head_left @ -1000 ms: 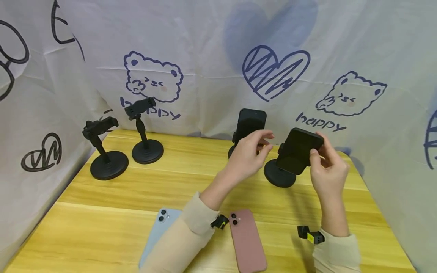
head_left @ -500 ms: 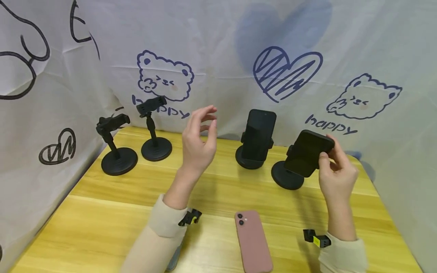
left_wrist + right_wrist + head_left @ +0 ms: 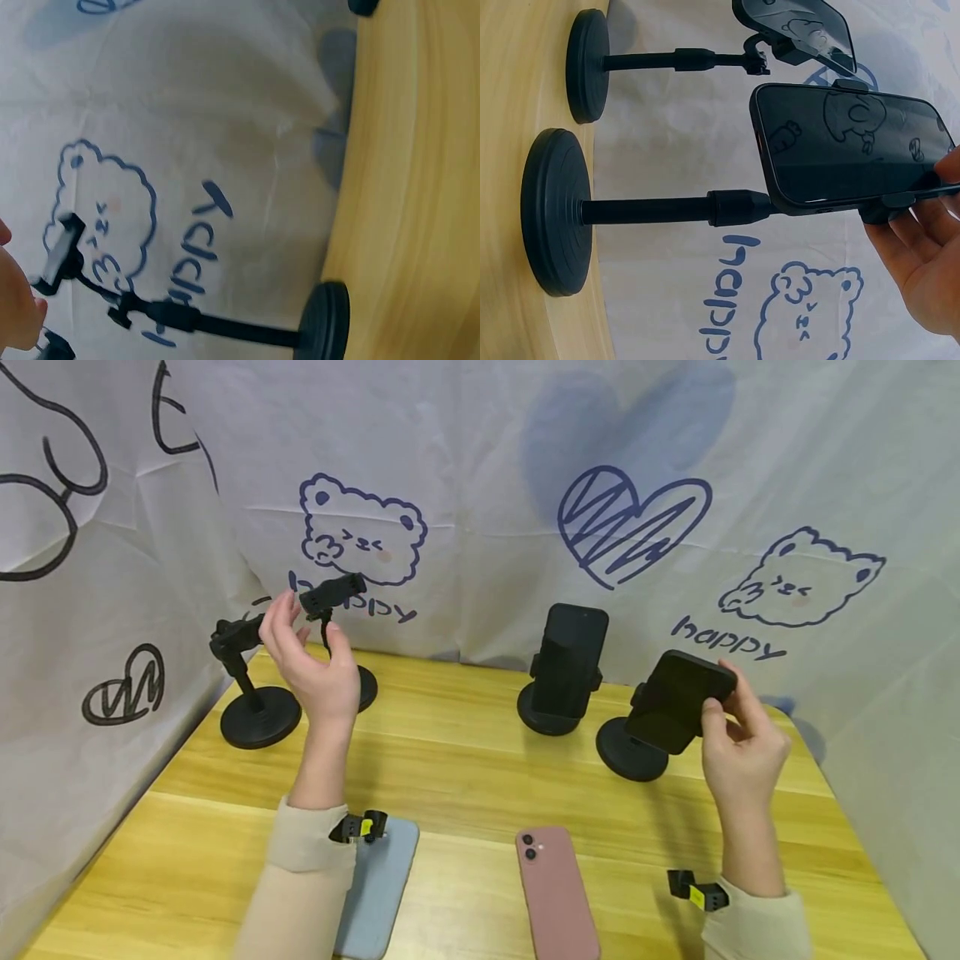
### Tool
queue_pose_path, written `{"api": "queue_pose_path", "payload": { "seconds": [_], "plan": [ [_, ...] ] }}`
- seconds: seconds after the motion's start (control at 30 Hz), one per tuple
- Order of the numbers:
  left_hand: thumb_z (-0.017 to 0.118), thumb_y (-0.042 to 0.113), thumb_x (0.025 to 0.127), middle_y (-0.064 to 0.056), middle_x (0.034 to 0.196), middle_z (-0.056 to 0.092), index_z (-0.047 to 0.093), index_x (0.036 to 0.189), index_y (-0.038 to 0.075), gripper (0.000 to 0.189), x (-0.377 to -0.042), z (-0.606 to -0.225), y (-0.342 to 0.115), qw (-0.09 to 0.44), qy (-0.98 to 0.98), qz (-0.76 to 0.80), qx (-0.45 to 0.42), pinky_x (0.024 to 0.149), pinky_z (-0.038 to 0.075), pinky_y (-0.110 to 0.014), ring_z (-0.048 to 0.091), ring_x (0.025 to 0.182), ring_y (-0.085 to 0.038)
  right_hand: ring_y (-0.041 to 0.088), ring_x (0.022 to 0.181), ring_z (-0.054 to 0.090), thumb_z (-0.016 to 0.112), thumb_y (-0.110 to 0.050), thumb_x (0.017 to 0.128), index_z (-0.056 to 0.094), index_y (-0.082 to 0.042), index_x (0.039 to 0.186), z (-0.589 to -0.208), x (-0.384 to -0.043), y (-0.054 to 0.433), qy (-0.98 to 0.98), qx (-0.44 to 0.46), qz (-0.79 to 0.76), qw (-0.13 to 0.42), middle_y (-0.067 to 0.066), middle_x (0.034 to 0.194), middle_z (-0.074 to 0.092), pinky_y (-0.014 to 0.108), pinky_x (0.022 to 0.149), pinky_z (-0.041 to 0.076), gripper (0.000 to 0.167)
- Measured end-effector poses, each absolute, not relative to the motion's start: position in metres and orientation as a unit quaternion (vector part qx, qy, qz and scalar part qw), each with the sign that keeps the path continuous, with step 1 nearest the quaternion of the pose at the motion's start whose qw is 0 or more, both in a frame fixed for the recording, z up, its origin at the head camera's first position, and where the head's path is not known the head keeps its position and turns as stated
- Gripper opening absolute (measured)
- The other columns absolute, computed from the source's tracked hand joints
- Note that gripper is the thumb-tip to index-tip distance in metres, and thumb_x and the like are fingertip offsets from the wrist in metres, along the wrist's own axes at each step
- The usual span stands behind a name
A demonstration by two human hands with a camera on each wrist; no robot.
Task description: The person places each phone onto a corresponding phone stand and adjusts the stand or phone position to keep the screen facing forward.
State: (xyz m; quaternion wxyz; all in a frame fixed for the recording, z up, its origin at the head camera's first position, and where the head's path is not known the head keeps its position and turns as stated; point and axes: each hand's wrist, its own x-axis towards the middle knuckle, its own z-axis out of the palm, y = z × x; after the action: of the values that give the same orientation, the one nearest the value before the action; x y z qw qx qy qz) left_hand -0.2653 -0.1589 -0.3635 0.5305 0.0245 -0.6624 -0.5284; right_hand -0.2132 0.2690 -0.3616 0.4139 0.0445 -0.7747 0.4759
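Note:
My right hand (image 3: 746, 760) holds the right edge of a black smartphone (image 3: 675, 706), thumb in front and fingers behind. That phone sits tilted in the clamp of a black phone stand (image 3: 626, 760); the right wrist view shows the clamp arm (image 3: 896, 201) beside my fingers. My left hand (image 3: 318, 681) is raised at the left, fingers loosely bent and thumb apart, with nothing in it. It overlaps two black phone stands there: the nearer stand (image 3: 260, 717) and the farther stand, whose clamp (image 3: 335, 593) holds no phone.
Another black smartphone (image 3: 572, 656) stands upright in a stand left of the held one. A light blue phone (image 3: 386, 885) and a pink phone (image 3: 557, 893) lie camera side up on the wooden table (image 3: 465, 777). A white cloth (image 3: 480, 527) with drawings hangs behind.
My left hand has moved away from beside the upright phone, leftward across the table to the two stands without phones. My right hand keeps holding the tilted phone.

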Motion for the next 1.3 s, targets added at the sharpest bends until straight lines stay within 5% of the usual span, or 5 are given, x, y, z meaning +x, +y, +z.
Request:
{"api": "queue_pose_path", "payload": {
  "seconds": [0.4, 0.7, 1.03, 1.3],
  "plan": [
    [0.058, 0.009, 0.102, -0.003, 0.172, 0.022, 0.024, 0.165, 0.008, 0.072, -0.277, -0.377, -0.187, 0.362, -0.766, -0.527, 0.065, 0.125, 0.020, -0.025, 0.022, 0.156, -0.012, -0.003, 0.088, 0.066, 0.061, 0.008, 0.094, 0.072, -0.006, 0.133, -0.367, -0.212, 0.272, -0.768, 0.048, 0.483, 0.418, -0.022, 0.106, 0.070, 0.007, 0.075, 0.052, 0.043],
    [0.054, 0.016, 0.102, 0.001, 0.175, 0.007, 0.005, 0.169, 0.019, 0.083, -0.296, -0.381, -0.206, 0.247, -0.804, -0.530, 0.113, 0.128, 0.014, -0.035, 0.013, 0.159, -0.018, -0.005, 0.086, 0.065, 0.060, 0.010, 0.093, 0.071, -0.001, 0.131, -0.363, -0.211, 0.265, -0.768, 0.049, 0.480, 0.421, -0.015, 0.107, 0.070, 0.006, 0.074, 0.051, 0.042],
    [0.057, 0.011, 0.099, -0.016, 0.159, 0.039, 0.037, 0.158, 0.011, 0.062, -0.318, -0.396, -0.225, 0.239, -0.805, -0.527, 0.126, 0.124, 0.029, -0.046, 0.037, 0.149, -0.031, -0.005, 0.088, 0.066, 0.061, 0.010, 0.093, 0.072, -0.002, 0.131, -0.365, -0.216, 0.267, -0.770, 0.056, 0.475, 0.423, -0.008, 0.108, 0.072, 0.006, 0.075, 0.052, 0.042],
    [0.060, 0.015, 0.102, -0.027, 0.140, 0.051, 0.046, 0.142, -0.004, 0.047, -0.326, -0.400, -0.228, 0.220, -0.814, -0.516, 0.149, 0.115, 0.040, -0.050, 0.051, 0.133, -0.041, -0.005, 0.087, 0.065, 0.061, 0.009, 0.093, 0.072, -0.002, 0.131, -0.364, -0.217, 0.270, -0.770, 0.052, 0.473, 0.425, -0.015, 0.106, 0.070, 0.006, 0.074, 0.051, 0.041]
  ]
}}
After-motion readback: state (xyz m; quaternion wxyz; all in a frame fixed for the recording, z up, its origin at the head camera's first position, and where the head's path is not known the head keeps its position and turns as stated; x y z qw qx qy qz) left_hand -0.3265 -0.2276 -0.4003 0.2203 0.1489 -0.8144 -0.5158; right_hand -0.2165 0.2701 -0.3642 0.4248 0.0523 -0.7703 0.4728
